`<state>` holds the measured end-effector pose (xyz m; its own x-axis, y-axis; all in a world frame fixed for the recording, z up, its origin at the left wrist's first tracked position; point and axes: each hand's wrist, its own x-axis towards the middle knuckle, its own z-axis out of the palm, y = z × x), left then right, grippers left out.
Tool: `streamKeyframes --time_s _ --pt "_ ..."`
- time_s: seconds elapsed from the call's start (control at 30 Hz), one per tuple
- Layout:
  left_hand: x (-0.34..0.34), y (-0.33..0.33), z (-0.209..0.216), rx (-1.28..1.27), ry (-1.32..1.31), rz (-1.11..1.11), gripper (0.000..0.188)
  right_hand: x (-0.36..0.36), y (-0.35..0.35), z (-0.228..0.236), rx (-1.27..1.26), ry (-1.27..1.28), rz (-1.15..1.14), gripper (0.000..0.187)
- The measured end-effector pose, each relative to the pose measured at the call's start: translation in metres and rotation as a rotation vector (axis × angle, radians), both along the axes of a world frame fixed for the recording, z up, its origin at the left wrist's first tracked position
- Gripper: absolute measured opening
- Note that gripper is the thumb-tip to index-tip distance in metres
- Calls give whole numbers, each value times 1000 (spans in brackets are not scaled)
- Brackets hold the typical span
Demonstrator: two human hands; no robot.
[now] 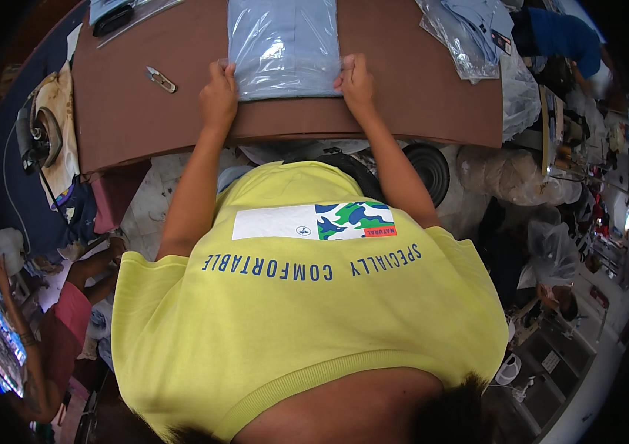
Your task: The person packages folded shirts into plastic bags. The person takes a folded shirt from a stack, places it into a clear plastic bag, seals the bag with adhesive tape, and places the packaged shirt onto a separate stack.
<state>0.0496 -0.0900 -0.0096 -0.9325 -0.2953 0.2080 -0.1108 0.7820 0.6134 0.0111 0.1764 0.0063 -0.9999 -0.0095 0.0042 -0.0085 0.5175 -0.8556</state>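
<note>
A folded light blue garment in a clear plastic bag (283, 52) lies flat on the brown table, its near end close to the front edge. My left hand (219, 92) pinches the bag's left side near that end. At the opposite side my right hand (355, 83) pinches the bag's edge, fingers curled in. The plastic looks glossy and slightly wrinkled. A small thread snipper (161, 79) rests on the table to the left of my left hand, touched by neither hand.
More bagged blue garments (470, 33) lie at the table's (433, 111) far right. A black object (113, 21) sits on plastic at far left. Beyond the left edge stands an iron (46, 137) on a scorched cloth. One person holds a screen at lower left; another in blue is upper right.
</note>
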Motion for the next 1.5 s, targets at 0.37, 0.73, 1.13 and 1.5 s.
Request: streamKeyframes --time_s 0.37,0.73,1.13,1.5 --pt "-27 20 13 -336 -280 163 33 -33 -29 -3 782 -16 -165 27" --pt "-36 27 31 -584 -341 156 26 -42 -40 8 931 -141 -90 22" --pt "-40 -4 -6 -486 119 -121 29 -52 -15 -31 542 488 -24 26" --pt "84 -60 47 -512 -284 -769 89 52 61 33 644 84 782 79"
